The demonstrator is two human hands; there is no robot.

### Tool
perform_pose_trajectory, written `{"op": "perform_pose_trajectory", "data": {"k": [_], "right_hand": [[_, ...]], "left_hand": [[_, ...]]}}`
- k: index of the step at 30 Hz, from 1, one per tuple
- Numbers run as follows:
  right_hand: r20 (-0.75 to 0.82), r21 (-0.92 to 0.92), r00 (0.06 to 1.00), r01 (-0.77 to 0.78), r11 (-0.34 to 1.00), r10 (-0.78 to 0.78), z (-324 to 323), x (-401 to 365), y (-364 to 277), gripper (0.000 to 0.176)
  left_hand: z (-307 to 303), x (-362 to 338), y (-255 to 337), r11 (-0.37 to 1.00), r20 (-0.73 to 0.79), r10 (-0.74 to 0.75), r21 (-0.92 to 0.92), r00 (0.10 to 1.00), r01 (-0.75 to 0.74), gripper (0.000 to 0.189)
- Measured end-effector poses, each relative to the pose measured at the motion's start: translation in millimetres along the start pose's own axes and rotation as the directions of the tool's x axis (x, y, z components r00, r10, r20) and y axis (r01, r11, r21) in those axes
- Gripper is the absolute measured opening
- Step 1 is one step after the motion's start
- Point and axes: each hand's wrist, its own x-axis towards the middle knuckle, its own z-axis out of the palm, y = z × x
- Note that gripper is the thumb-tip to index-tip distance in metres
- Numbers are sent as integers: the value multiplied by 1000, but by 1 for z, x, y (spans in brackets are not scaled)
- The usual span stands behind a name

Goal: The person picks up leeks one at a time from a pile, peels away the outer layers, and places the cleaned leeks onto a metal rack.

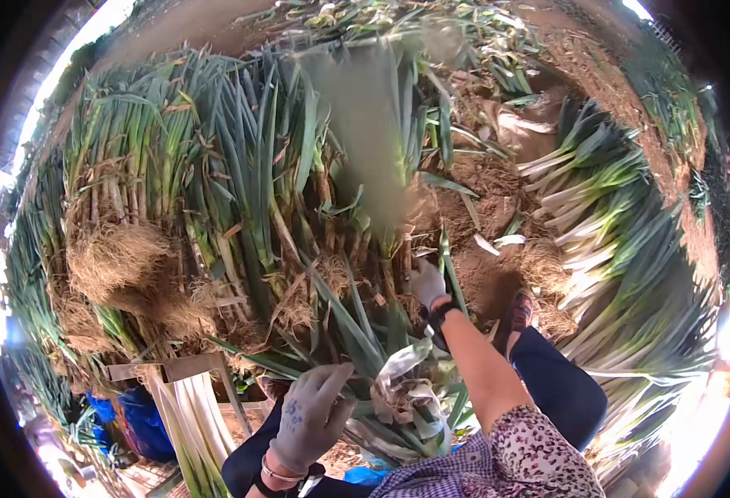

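Observation:
My left hand (305, 419), in a pale glove with a blue pattern, is raised over my lap. Its thumb and fingers are apart, with nothing visible between them. My right hand (428, 284), also gloved, reaches forward and down, right at the lower stem of an unpeeled leek (403, 264). Its fingertips are partly hidden, and I cannot tell whether they grip the stem. Loose green leek leaves and papery peelings (402, 386) are heaped on my lap between my arms. A long leaf (449, 270) runs beside my right wrist.
Unpeeled leeks with shaggy roots (120, 257) stand bunched at the left. Cleaned leeks (597, 224) lie in a row at the right. Several white stalks (195, 411) rest by a wooden board (166, 367), near blue plastic bags (145, 423). Bare soil (485, 266) shows ahead. A blurred smear covers the upper middle.

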Motion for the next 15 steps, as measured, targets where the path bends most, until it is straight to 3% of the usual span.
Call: {"op": "perform_pose_trajectory", "data": {"k": [1,2,3,5,6,8,9,11,13,15], "right_hand": [[22,-37,997,-75,997,75,16,23,11,31],[131,-90,956,-250,964,261,6,29,-12,33],[134,-95,973,-174,980,186,52,56,37,37],[160,-108,942,-279,954,294,23,37,-12,54],[183,-11,931,-320,947,317,32,39,-5,54],[359,356,921,-284,890,150,10,24,-20,42],[409,523,911,-275,807,45,-11,14,-33,37],[555,750,831,-519,411,37,-62,-32,-63,36],[482,834,871,-489,256,92,-66,-76,-60,31],[560,780,814,-582,230,156,-10,-79,31,29]], "left_hand": [[1,-2,-8,999,25,-49,-23,998,49,42],[1,-1,-13,994,40,-98,-46,994,100,42],[1,2,-17,993,31,-107,-43,994,109,42],[-1,5,-20,992,18,-122,-36,992,122,42],[-2,6,-19,991,21,-122,-47,992,123,40],[-3,4,-22,992,7,-119,-47,993,119,39],[-3,3,-23,993,-1,-110,-50,994,110,39],[-3,1,-22,994,-34,-101,-51,994,100,37],[-3,-2,-16,996,-40,-74,-52,996,72,37],[1,-4,-11,998,-24,-42,-48,999,40,36]]}}
